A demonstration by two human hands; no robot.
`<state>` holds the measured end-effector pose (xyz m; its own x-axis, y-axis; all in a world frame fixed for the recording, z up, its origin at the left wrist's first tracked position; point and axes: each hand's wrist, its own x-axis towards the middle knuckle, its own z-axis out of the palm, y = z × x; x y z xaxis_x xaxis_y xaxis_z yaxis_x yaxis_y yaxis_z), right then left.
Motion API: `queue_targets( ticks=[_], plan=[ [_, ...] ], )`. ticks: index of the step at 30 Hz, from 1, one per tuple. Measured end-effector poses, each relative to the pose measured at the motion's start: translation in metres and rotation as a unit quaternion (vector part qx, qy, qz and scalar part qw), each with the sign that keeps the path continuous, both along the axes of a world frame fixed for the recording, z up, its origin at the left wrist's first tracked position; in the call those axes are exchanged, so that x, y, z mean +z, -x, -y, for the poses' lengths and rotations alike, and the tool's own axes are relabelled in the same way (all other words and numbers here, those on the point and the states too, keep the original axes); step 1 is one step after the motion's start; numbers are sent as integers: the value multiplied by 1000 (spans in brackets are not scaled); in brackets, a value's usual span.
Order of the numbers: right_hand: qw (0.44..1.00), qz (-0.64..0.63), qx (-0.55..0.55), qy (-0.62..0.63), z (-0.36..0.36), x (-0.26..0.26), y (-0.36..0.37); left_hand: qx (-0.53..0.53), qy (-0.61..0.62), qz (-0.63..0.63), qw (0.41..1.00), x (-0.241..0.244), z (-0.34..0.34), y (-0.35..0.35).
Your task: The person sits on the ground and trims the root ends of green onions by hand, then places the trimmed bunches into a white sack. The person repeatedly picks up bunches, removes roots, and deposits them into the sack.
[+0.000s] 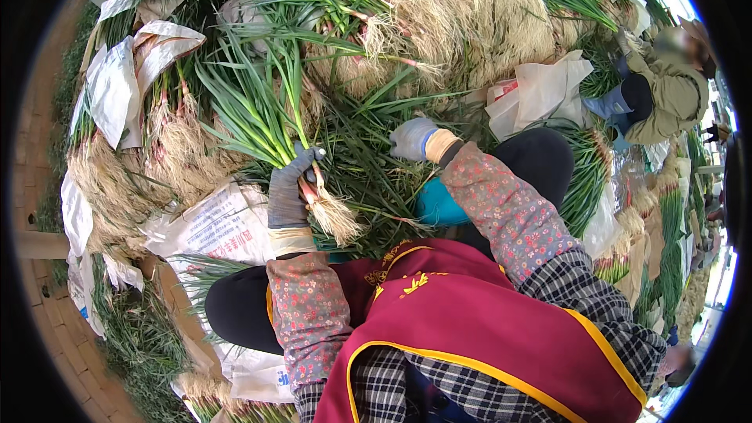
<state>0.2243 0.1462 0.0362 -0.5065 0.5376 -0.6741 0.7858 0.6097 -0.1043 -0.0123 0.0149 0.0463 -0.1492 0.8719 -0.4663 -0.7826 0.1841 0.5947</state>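
My left hand (pixel 296 182), in a dark work glove, grips a small bunch of green garlic plants (pixel 276 123) by their stems. The leaves point up and left; the pale roots hang down to the right. My right hand (pixel 414 138), in a grey-blue glove, is curled above loose green leaves (pixel 364 158); whether anything lies in its fingers cannot be seen. Beyond both hands lies a large heap of the same plants with long dry roots (pixel 435 17). A single plant (pixel 420 64) sticks out of the heap's near edge.
Rooted bundles (pixel 182 147) and white woven sacks (pixel 217 223) are at the left. A pale sack (pixel 534 91) lies at the right, near a co-worker in an olive jacket (pixel 670 88). More bundles (pixel 581 176) lie beside my right knee. A teal boot (pixel 437 202) shows under my right arm.
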Motion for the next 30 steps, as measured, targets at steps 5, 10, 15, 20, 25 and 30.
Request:
queue_targets(
  ticks=[5, 10, 15, 20, 25, 30],
  plan=[
    [843, -391, -275, -246, -9, 56, 3, 18, 65, 31, 997, -17, -7, -10],
    [755, -341, -257, -499, -46, 55, -49, -61, -107, 70, 990, 10, -5, -19],
    [858, -366, -260, -250, 11, 41, -19, 62, 29, 11, 998, 11, -13, -33],
    [893, -385, -166, -164, 75, 44, 18, 44, 76, 81, 993, -27, -13, -52],
    [923, -341, -157, 84, 70, 48, 26, 41, 91, 44, 994, -43, -5, -44],
    [830, -432, -333, 114, 31, 19, 38, -92, 108, -92, 986, -25, -13, -70]
  ],
)
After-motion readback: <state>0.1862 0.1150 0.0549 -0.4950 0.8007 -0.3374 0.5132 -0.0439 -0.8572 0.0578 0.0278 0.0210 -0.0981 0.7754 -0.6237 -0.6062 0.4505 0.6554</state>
